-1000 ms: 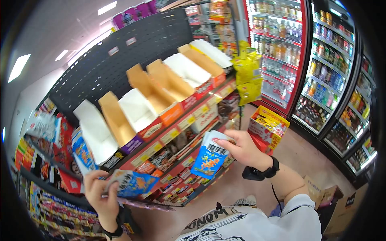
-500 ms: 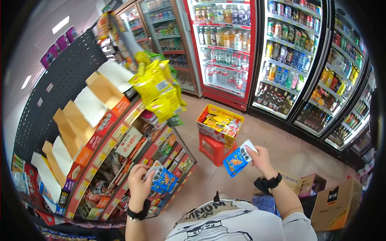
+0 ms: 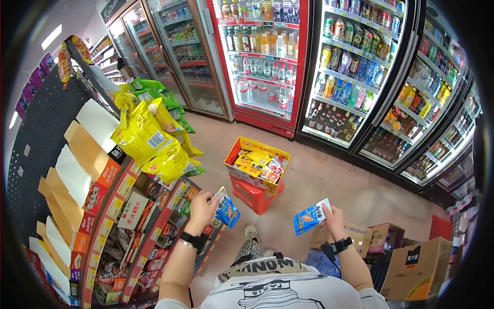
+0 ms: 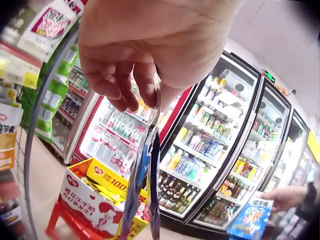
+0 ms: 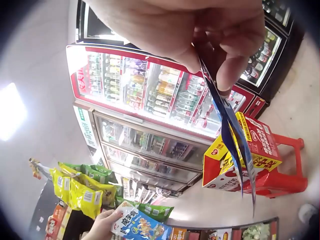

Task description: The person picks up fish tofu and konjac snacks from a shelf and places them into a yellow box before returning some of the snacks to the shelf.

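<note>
A blue snack packet hangs from the left hand, whose fingers pinch it by its upper end; seen from the head, it lies at 7 o'clock from a yellow-and-red carton. A matching packet lies at between 4 and 5 o'clock from that carton, its pale end pinched between the fingers and thumb of the right hand. The two packets are well apart. The carton holds small yellow and white packs and sits on a red stool. Farther out, at 8 o'clock, stands a shelf rack topped by a row of opened boxes, with yellow bags hanging at its end, between 9 and 10 o'clock, and green bags just behind them. A red-framed drinks fridge stands at 12 o'clock, black-framed fridges run from 1 to 2, and a brown cardboard box rests at 4.
</note>
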`<state>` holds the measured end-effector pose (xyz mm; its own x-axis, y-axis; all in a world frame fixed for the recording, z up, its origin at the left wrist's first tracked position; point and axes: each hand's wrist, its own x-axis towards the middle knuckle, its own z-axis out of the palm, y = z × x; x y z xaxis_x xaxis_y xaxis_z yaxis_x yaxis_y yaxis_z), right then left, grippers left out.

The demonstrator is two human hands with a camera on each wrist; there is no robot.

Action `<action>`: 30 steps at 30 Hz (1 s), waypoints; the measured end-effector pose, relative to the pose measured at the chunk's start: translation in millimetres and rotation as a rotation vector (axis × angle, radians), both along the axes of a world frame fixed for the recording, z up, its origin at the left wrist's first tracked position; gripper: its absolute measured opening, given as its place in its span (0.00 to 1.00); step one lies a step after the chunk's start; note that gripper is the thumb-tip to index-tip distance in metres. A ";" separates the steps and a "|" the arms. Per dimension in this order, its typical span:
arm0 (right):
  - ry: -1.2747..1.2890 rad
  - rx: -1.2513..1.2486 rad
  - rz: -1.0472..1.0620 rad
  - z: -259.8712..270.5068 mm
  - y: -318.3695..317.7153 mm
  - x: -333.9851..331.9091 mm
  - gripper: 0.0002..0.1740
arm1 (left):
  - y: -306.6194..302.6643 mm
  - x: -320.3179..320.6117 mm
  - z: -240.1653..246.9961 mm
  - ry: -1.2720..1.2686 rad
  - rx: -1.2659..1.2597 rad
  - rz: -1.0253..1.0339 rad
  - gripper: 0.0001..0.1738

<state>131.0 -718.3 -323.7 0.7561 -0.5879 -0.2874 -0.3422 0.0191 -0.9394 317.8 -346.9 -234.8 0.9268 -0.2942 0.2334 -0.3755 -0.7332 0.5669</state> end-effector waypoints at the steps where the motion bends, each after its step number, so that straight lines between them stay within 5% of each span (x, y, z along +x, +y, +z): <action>1: 0.018 0.012 -0.011 -1.6 0.4 6.8 0.18 | -3.0 10.8 -8.8 0.033 0.018 -0.006 0.16; 8: 0.054 0.056 -0.083 -13.7 1.8 74.0 0.19 | -20.1 90.4 -59.4 0.193 0.061 0.007 0.20; 10: 0.081 0.048 -0.072 -18.5 4.2 99.3 0.19 | -22.6 113.1 -73.7 0.489 -0.161 0.026 0.20; 11: 0.070 0.097 -0.078 -23.2 5.6 110.7 0.18 | -23.9 123.8 -82.8 0.351 -0.116 -0.018 0.20; 17: 0.181 0.321 -0.075 -29.1 12.8 167.6 0.10 | -41.8 176.0 -153.1 0.419 -0.195 -0.020 0.19; 20: 0.230 0.399 -0.063 -44.9 9.4 196.5 0.10 | -60.9 183.3 -139.8 0.502 -0.159 -0.007 0.18; 30: 0.379 0.350 0.212 -105.7 -14.5 296.3 0.12 | -119.7 198.3 -194.1 0.712 -0.118 0.185 0.19</action>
<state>427.3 -732.8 -429.4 0.6527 -0.2549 -0.7134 -0.6856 0.2020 -0.6994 516.1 -466.6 -428.9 0.8976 -0.1288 -0.4215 0.2356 -0.6681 0.7058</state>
